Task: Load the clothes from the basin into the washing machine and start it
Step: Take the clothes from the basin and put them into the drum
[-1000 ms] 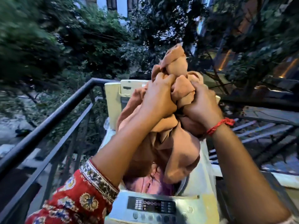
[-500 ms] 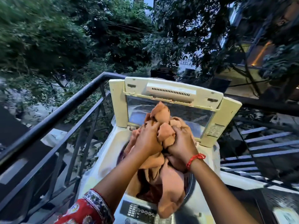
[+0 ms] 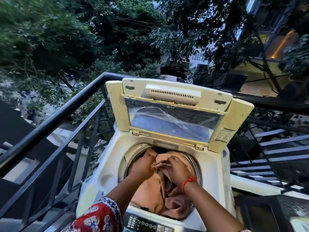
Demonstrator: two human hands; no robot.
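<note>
Pressing the peach cloth [image 3: 157,190] down into the drum is the step I judge to be in hand: loading, near the end of this bundle.

1. Left hand [image 3: 143,166], centre of the frame: fingers curled into the cloth at the far side of the drum opening, gripping a fold.
2. Right hand [image 3: 175,169], just right of it: fingers curled round a neighbouring fold of the same cloth. A red thread [image 3: 189,181] sits on this wrist.
3. The cloth fills most of the drum of the washing machine [image 3: 107,164], lower centre. One fold at the near side rides up against the rim, close to the control panel [image 3: 147,225] at the bottom edge.
4. The lid [image 3: 173,114] stands raised, upper centre, leaning back towards the railing [image 3: 55,118] at left.
5. The basin is not in view, so I cannot tell whether more clothes remain.

Next move, as I read it: release both grips, tuck the near fold below the rim so nothing catches under the lid, then check the basin. If it is empty, lower the lid fully and work the control panel. The buttons there are too blurred for me to identify, so the start key needs a closer look first.
</note>
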